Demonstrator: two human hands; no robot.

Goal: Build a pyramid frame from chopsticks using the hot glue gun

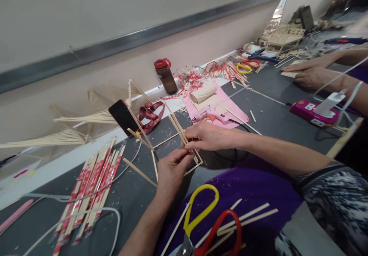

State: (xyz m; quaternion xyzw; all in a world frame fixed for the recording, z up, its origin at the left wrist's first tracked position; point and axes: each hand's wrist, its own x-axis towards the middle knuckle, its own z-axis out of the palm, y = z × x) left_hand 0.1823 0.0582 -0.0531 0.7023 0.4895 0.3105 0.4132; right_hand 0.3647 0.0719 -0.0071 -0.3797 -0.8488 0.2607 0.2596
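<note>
My left hand (171, 169) pinches the lower part of a small frame of thin wooden sticks (184, 139) that rests on the dark table (270, 114). My right hand (205, 136) grips the same sticks from above, fingers closed round them. Loose sticks (140, 171) lie just left of the frame. On my purple lap, scissors with one yellow and one red handle (205, 219) lie among more sticks (247, 217).
Wrapped chopsticks (92, 187) lie at left beside a white cable (80, 213). A phone (123, 117), red ribbon (150, 114), brown bottle (166, 75), pink glue gun (211, 114) on pink paper sit behind. Another person's hands (309, 71) rest at right near a pink device (312, 112).
</note>
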